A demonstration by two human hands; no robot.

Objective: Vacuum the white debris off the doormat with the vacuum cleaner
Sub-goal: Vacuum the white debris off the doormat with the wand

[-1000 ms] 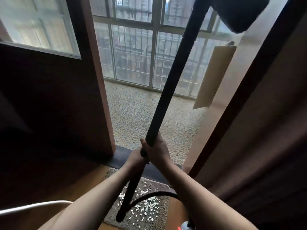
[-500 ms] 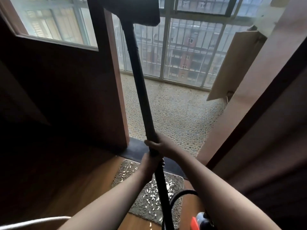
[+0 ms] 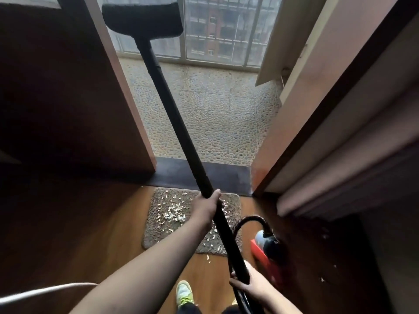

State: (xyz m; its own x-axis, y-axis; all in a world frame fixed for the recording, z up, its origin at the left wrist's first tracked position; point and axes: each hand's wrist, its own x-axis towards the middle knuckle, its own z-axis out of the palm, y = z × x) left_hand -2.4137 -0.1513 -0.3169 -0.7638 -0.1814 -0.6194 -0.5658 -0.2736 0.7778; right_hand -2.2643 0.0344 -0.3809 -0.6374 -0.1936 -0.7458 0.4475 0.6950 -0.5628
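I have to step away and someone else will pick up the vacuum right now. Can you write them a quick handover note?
Left hand grips the wand mid-shaft; right hand grips its lower end by the hose.
The floor head is raised in the air, away from the doormat.
The red vacuum body sits on the floor right of the mat.
Done: nothing visibly cleaned; white debris covers the mat, with a few bits on the floor.
Left: lower the head and vacuum the mat.

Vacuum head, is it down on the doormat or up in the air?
Up in the air: the vacuum head is raised against the window, far above the doormat.
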